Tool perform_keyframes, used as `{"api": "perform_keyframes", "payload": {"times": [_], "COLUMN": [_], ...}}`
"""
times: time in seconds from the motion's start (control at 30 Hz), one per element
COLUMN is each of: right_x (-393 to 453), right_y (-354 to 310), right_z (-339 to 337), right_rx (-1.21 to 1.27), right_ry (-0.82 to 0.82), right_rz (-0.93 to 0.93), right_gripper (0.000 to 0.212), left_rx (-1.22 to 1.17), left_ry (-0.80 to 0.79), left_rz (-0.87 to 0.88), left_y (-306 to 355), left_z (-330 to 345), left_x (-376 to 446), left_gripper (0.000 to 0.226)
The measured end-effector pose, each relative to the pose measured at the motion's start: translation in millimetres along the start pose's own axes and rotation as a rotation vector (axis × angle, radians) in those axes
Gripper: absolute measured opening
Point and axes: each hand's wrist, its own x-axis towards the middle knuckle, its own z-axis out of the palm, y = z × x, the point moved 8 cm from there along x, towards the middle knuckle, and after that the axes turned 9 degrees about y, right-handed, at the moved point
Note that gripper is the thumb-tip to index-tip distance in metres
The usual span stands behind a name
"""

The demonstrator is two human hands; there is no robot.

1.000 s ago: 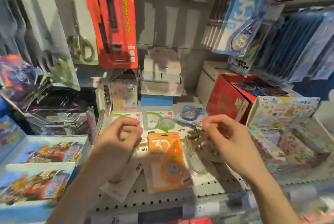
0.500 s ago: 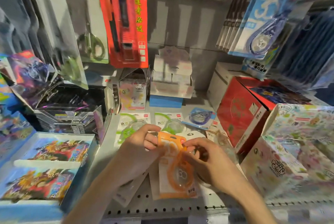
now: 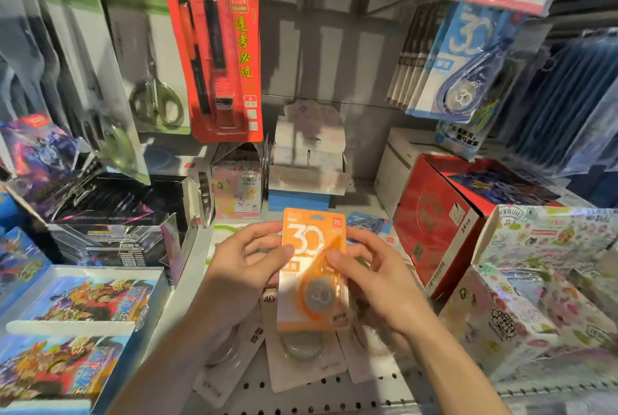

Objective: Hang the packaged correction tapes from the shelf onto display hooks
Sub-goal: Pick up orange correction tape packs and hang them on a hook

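The orange pack (image 3: 312, 267) was printed card under a clear, glossy plastic blister that caught the light. The shelf (image 3: 334, 391) was matt pale metal, punched with holes. The packs (image 3: 301, 357) lying on it were dull white card with transparent plastic bubbles. The red box (image 3: 431, 227) looked like smooth cardboard with a slight sheen. The blue tapes (image 3: 461, 63) hung in shiny clear film. The scissors (image 3: 155, 100) had metal blades and plastic handles.

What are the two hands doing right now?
Left hand: grips the left edge of the orange correction tape pack.
Right hand: grips the same pack's right edge.
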Motion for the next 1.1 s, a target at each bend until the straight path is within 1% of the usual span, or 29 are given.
{"api": "perform_keyframes", "payload": {"times": [0.07,0.13,0.2,0.27,0.3,0.37,0.43,0.47,0.57,0.67,0.73,0.8,0.93,1.03,1.1], "right_x": [5,9,10,11,13,24,37,45,70,88,93,95,93,84,73], "right_y": [-6,-11,-15,-15,-16,-18,-21,-20,-7,11,22,25,15,-1,-14], "right_z": [2,5,11,15,13,-3,-22,-28,-30,-19,-15,-16,-20,-25,-27], "right_rx": [0.068,0.052,0.011,-0.071,-0.146,-0.349,-0.599,-0.717,-0.974,-1.078,-1.118,-1.11,-1.019,-0.922,-0.814], "right_ry": [0.061,0.095,0.081,0.046,0.049,0.144,0.253,0.275,0.254,0.151,0.091,0.085,0.142,0.204,0.222], "right_rz": [-0.015,-0.051,-0.077,-0.086,-0.098,-0.168,-0.253,-0.268,-0.226,-0.148,-0.118,-0.134,-0.218,-0.269,-0.331], "right_gripper": [0.041,0.037,0.032,0.031,0.034,0.041,0.043,0.044,0.048,0.057,0.054,0.048,0.03,0.028,0.024], "left_rx": [0.0,-0.062,-0.102,-0.107,-0.098,-0.069,-0.053,-0.051,-0.041,-0.038,-0.047,-0.068,-0.107,-0.13,-0.133], "left_ry": [-0.102,-0.181,-0.181,-0.153,-0.135,-0.101,-0.076,-0.072,-0.056,-0.043,-0.05,-0.046,-0.012,0.005,0.003], "left_rz": [-0.053,-0.138,-0.156,-0.131,-0.114,-0.089,-0.078,-0.075,-0.073,-0.076,-0.079,-0.083,-0.102,-0.128,-0.144], "left_y": [-4,-9,-12,-11,-11,-12,-13,-14,-18,-19,-19,-19,-21,-22,-22], "left_z": [10,18,17,10,6,-2,-8,-9,-11,-12,-11,-13,-17,-17,-14], "left_x": [-5,-10,-9,-6,-4,1,5,7,11,12,12,13,14,15,16], "left_gripper": [0.035,0.042,0.045,0.046,0.048,0.054,0.054,0.051,0.041,0.038,0.038,0.038,0.037,0.037,0.036]}}
